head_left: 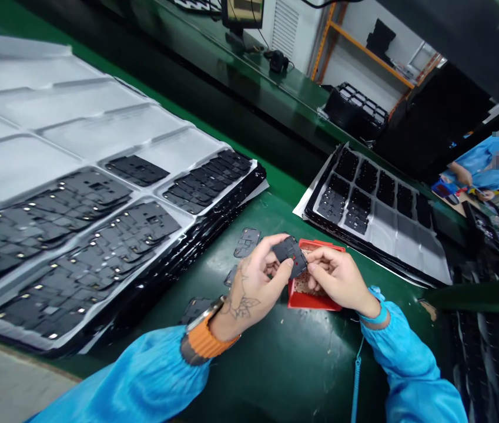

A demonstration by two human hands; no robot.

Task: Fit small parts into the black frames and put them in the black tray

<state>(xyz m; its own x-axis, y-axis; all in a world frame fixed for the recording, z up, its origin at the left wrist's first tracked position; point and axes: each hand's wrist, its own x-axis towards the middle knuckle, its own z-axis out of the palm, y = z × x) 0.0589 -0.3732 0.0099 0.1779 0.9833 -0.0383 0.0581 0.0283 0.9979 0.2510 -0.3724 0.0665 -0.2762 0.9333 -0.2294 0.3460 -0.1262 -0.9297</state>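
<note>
My left hand [261, 276] grips a flat black plastic part [291, 257] between thumb and fingers, tilted up above the bench; a small red spot shows on its face. The thumb and forefinger of my right hand [335, 276] are pinched together at the part's right edge. Whatever they may hold is too small to make out. Under both hands stands a red box [315, 303] with many tiny pale pieces inside. Left of my left hand lie more black plastic parts [247, 242], loose on the green bench [267, 370].
At the left, a large stacked tray [11, 114] holds rows of black parts in several compartments. A second tray stack [401, 235] stands at the right. A coiled blue cord [357, 382] hangs from my right wristband. A co-worker in blue [481, 161] sits far right.
</note>
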